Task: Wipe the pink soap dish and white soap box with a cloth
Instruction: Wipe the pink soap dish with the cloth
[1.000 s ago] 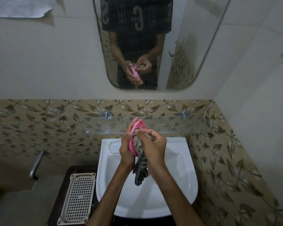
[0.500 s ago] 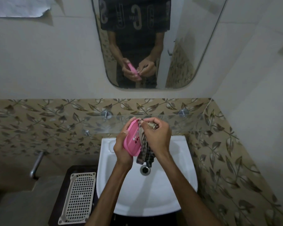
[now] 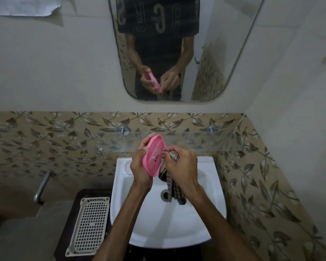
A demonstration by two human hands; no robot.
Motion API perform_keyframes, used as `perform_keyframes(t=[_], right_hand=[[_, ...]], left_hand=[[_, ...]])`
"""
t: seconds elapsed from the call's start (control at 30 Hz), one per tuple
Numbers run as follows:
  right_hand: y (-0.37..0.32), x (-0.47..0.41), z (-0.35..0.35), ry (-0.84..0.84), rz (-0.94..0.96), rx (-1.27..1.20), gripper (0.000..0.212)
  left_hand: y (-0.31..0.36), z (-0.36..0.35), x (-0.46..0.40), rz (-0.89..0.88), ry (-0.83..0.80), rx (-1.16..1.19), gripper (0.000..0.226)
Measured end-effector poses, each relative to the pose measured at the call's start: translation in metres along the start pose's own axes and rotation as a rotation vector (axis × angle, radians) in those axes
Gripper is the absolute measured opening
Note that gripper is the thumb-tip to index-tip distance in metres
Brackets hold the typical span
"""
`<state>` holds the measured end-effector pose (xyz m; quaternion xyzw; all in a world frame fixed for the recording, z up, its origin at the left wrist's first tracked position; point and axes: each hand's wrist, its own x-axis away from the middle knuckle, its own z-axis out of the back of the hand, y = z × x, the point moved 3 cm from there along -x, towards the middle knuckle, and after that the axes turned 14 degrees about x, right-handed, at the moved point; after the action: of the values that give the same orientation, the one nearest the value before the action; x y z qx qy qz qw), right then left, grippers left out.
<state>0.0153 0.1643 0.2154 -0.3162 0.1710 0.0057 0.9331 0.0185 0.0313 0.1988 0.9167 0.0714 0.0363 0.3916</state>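
Note:
My left hand (image 3: 139, 166) grips the pink soap dish (image 3: 154, 155) on edge above the white sink (image 3: 196, 219), its slotted inner face turned to the right. My right hand (image 3: 183, 166) pinches a checked dark-and-light cloth (image 3: 172, 187) against the dish's right rim; the rest of the cloth hangs down over the drain (image 3: 165, 195). A white perforated tray (image 3: 89, 224), perhaps part of the soap box, lies on the dark stand left of the sink.
A glass shelf (image 3: 196, 141) on two metal pegs runs just behind my hands. Above it, a mirror (image 3: 215, 53) reflects a person's torso and both hands. A metal handle (image 3: 41, 187) sticks out at the left. Leaf-patterned tiles close in on the right.
The dish has turned so its slotted face shows more. My right hand has shifted from over the dish to its right rim, and the cloth hangs lower over the drain.

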Motion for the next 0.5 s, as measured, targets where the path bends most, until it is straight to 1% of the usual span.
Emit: perform_keyframes(t=[0.03, 0.13, 0.2, 0.27, 0.33, 0.4, 0.47, 0.5], right_hand=[[0.000, -0.003, 0.002, 0.048, 0.023, 0.004, 0.012], [-0.006, -0.020, 0.011, 0.153, 0.179, 0.059, 0.015], [-0.008, -0.035, 0.016, 0.138, 0.334, 0.102, 0.017], [-0.005, -0.045, 0.021, 0.078, 0.468, 0.129, 0.018], [-0.001, -0.053, 0.022, 0.036, 0.535, 0.139, 0.018], [-0.001, -0.057, 0.020, 0.045, 0.477, 0.095, 0.016], [-0.001, -0.055, 0.013, 0.014, 0.312, -0.018, 0.014], [0.000, -0.052, 0.007, -0.043, 0.209, -0.093, 0.012]], left_hand=[[-0.001, -0.003, -0.001, 0.005, -0.003, -0.028, 0.061], [0.001, -0.009, -0.002, 0.007, -0.038, -0.079, 0.049], [0.008, -0.011, -0.003, 0.005, -0.048, -0.095, 0.046], [0.018, -0.013, -0.005, 0.011, -0.061, -0.141, 0.051], [0.026, -0.017, -0.008, 0.007, -0.068, -0.220, 0.050], [0.029, -0.022, -0.011, -0.024, -0.078, -0.282, 0.038], [0.030, -0.026, -0.013, -0.061, -0.067, -0.284, 0.035], [0.030, -0.028, -0.013, -0.083, -0.064, -0.289, 0.034]])
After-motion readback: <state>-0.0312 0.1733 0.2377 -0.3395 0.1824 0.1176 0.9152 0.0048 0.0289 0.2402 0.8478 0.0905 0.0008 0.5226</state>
